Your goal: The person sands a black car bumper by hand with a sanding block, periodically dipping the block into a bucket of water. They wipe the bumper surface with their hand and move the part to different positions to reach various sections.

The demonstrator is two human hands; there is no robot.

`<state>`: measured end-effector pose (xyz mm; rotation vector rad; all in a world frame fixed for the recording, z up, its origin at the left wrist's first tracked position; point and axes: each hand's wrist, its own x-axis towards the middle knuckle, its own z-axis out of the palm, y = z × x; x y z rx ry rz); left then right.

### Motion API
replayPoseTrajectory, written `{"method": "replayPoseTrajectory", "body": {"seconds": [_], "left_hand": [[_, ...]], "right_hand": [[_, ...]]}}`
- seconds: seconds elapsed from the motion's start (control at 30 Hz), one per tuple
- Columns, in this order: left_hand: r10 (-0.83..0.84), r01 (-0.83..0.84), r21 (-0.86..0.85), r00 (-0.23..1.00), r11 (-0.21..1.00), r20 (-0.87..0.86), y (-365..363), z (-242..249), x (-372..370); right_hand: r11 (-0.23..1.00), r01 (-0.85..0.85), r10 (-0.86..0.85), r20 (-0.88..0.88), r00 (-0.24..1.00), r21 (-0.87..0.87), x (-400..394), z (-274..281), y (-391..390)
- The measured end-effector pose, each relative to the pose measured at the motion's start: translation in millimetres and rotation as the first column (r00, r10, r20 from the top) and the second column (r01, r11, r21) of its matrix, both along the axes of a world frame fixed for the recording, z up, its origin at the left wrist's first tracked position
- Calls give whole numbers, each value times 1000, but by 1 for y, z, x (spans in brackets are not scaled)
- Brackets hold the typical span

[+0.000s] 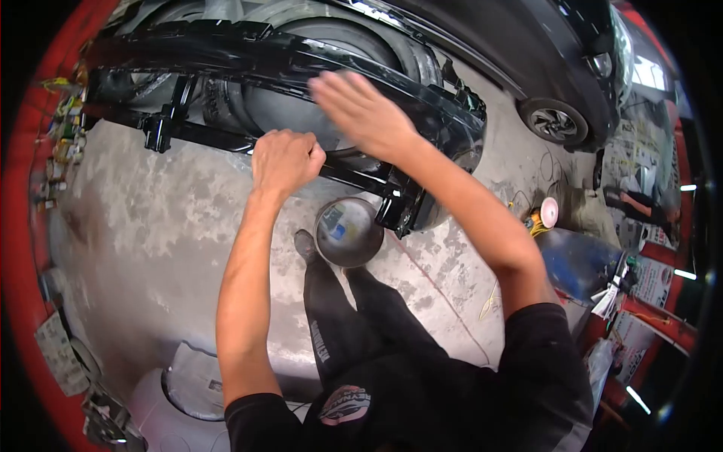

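Note:
A long, glossy black car bumper [226, 54] with a lower crossbar [211, 137] and brackets lies across the top of the view. My left hand [286, 162] is closed in a fist at the crossbar, its fingers curled over the bar near the middle. Over the bumper's right half, my right hand [363, 113] stretches out flat with fingers straight and together, its tips smeared by motion. A round grey container [350, 239] with a blue patch inside stands below the bar, by my legs.
Tyres [339, 45] show behind the bumper. A dark car [520, 53] is parked at the upper right. At right are a blue drum [580, 264] and an orange-and-white reel [548, 213]. A hose [440, 290] crosses the floor; a light-coloured panel [197, 377] is behind me.

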<state>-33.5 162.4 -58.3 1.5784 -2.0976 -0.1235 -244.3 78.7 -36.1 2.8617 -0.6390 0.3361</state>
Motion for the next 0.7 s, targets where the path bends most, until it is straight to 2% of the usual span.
{"method": "replayPoseTrajectory", "body": {"seconds": [0.03,0.07,0.1,0.13,0.2,0.27,0.33,0.4,0.47,0.5,0.53,0.6,0.63,0.67,0.7], "left_hand": [[0,0,-20,1000,1000,5,1,2,1],[0,0,-22,1000,1000,-2,0,-1,0],[-12,11,-49,1000,999,-20,1,-5,-1],[-16,13,-79,999,997,-32,0,-7,1],[0,-2,-69,1000,998,-31,1,-4,6],[-42,39,-62,998,997,-45,-1,-1,-7],[16,-16,13,1000,1000,11,-1,2,-8],[-11,10,28,999,1000,49,0,2,-10],[-21,20,9,996,1000,90,-2,5,-7],[-12,10,18,995,1000,104,-1,6,-9],[-11,8,26,994,1000,110,0,9,-11],[-5,-6,78,990,997,142,3,16,-17],[-11,7,63,998,998,62,1,8,-17],[-64,55,-98,994,994,-93,-3,-5,-22],[-125,107,-156,986,982,-114,-8,0,-28]], "right_hand": [[995,52,-61,-117,991,-82,-36,7,12],[993,114,-114,-119,986,-9,-75,-2,26],[978,207,-206,-222,953,-20,-108,-5,41],[972,233,-235,-167,958,-29,-134,-26,45],[959,282,-280,-77,957,14,-112,-17,42],[962,273,-273,-88,958,-9,-96,-5,30],[976,212,-211,-35,977,42,-106,-3,30],[964,243,-247,31,968,105,-127,4,40],[838,489,-527,130,839,242,-163,-5,56],[787,505,-616,480,625,353,-184,-36,62],[690,546,-711,589,385,476,-200,-44,69],[556,440,-790,613,17,705,-206,-30,78],[580,542,-760,644,90,608,-204,-31,77],[627,537,-741,645,187,565,-190,-9,80],[670,540,-714,643,278,510,-173,-15,77]]}}
